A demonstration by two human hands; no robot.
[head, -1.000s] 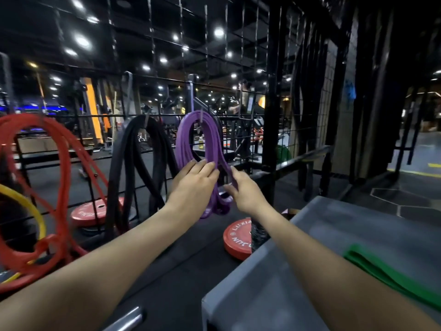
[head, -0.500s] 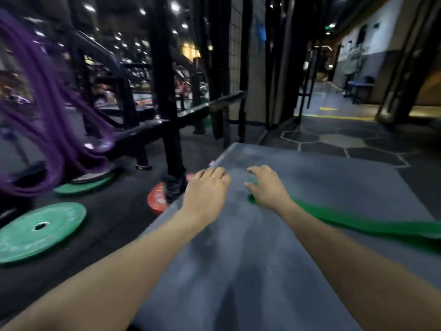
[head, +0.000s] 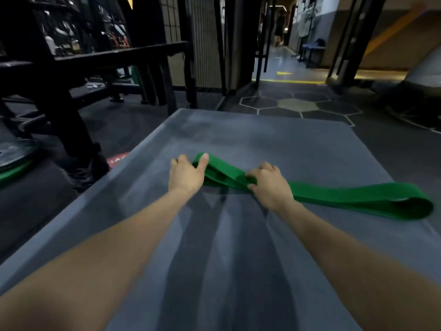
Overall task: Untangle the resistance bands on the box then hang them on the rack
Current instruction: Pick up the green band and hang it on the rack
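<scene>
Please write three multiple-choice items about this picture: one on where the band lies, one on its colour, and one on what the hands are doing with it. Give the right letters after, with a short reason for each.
1. Where does the resistance band lie?
A. on the grey box top
B. on the floor
C. on a rack hook

2. What colour is the band?
A. purple
B. green
C. red

3. What are the hands doing?
A. both hang free, away from the band
B. only the right hand is on it
C. both hold the band

Answers:
1. A: the band stretches across the flat top of the box, with its far loop near the right edge.
2. B: the whole strip is plain green.
3. C: the left hand holds the near loop end, with its thumb laid on it, and the right hand has its fingers curled round the strip further along.
</scene>
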